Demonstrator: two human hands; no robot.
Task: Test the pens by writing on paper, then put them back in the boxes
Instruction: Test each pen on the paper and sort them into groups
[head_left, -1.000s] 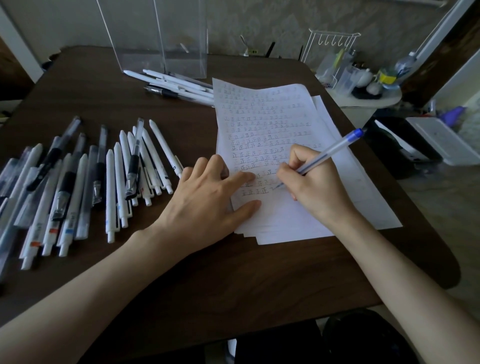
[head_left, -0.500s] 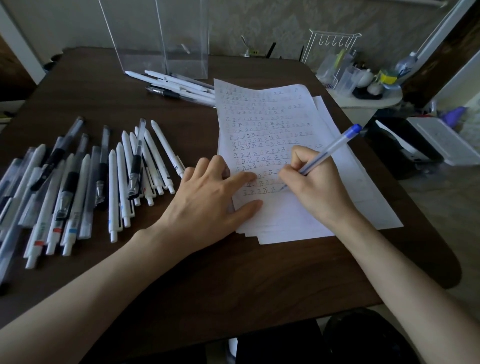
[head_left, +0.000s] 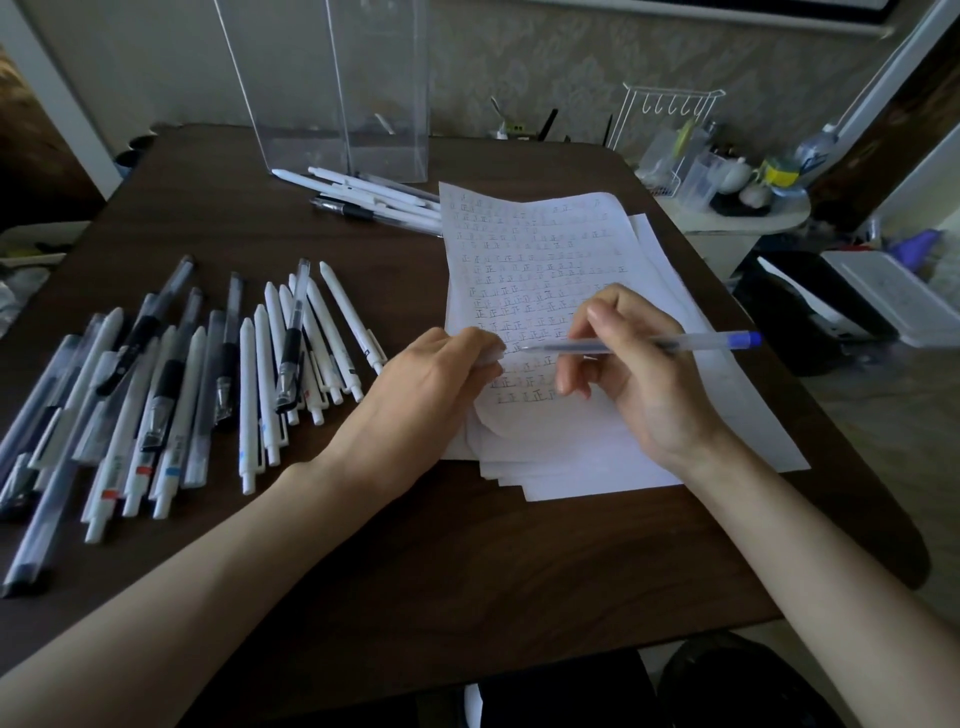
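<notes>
Right hand (head_left: 639, 374) over the paper (head_left: 545, 244), right of the table's (head_left: 467, 571) middle; thumb and fingers (head_left: 597, 317) pinched round the barrel of the blue-ended pen (head_left: 701, 341), the lower fingers loosely curled beneath. Pen off the sheet, not writing. Long axis near level, roughly parallel to the near edge: tip points toward the left edge, blue end toward the right edge. Tip stops just beside the left hand (head_left: 431, 379), not seen touching. Left hand sits at the paper's left border, fingers curled in, apparently gripping the top sheet's edge, which bulges up beneath the hand; whether something small is also held there, cannot tell. Rows of test marks fill most of the top sheet. Judgement: trial of this pen looks done, return to storage is next. Clear boxes (head_left: 343, 104) stand upright at the far edge, beyond and to the left of both hands, with a small sheaf of pens (head_left: 374, 200) lying at their foot, between box and paper. Left hand is the nearer to the tip, right hand has the carry. A large spread of loose pens (head_left: 208, 374) lies toward the left edge, tips mostly toward the far edge
</notes>
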